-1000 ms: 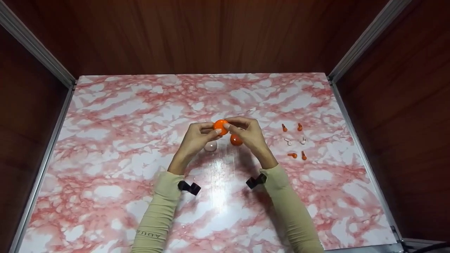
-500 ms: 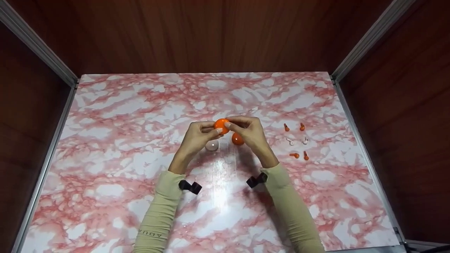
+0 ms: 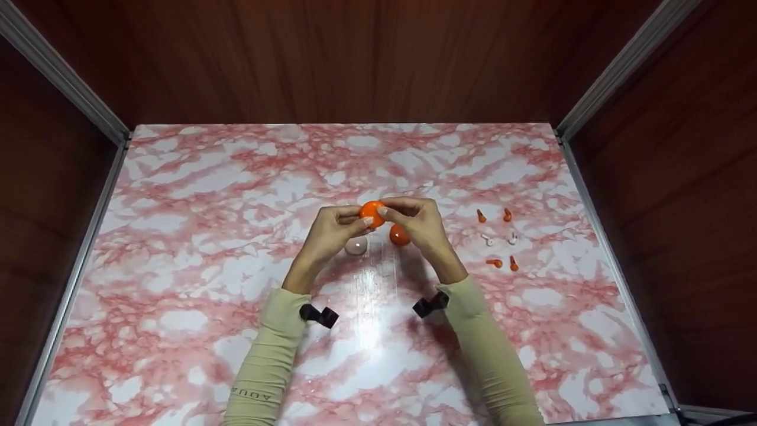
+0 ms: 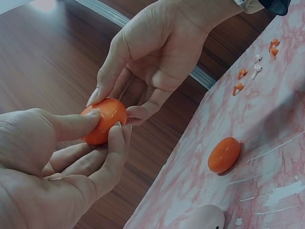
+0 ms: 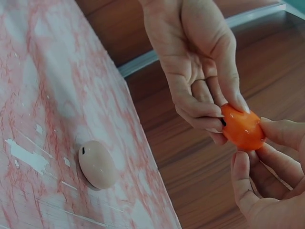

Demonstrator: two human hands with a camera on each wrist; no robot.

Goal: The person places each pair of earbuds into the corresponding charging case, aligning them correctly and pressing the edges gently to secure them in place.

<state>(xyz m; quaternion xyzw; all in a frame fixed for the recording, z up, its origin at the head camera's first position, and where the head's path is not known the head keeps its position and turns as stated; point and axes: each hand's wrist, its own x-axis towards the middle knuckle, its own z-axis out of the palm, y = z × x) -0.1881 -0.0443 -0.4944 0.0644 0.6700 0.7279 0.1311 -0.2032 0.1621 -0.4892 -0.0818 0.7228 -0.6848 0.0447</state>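
Note:
Both hands hold a glossy orange earbud charging case (image 3: 371, 214) above the table. My left hand (image 3: 326, 235) pinches its left side between thumb and fingers. My right hand (image 3: 423, 228) grips the opposite side, its thumb on the near face. The right wrist view shows a small dark slot on the held case (image 5: 243, 128); its lid looks closed. Beneath the hands, a second orange case (image 3: 400, 235) lies on the table. Beside it rests a pale pinkish case (image 3: 356, 245), its dark port visible in the right wrist view.
To the right, several small orange earbuds (image 3: 507, 215) and two white earbuds (image 3: 488, 239) lie in loose pairs on the marbled table (image 3: 236, 177). Clear strips of tape seem stuck to its middle. Wood-grain panels (image 3: 355, 59) enclose the back and sides.
The head view shifts slightly. Both hands keep the same hold on the orange case, and nothing else visibly changes.

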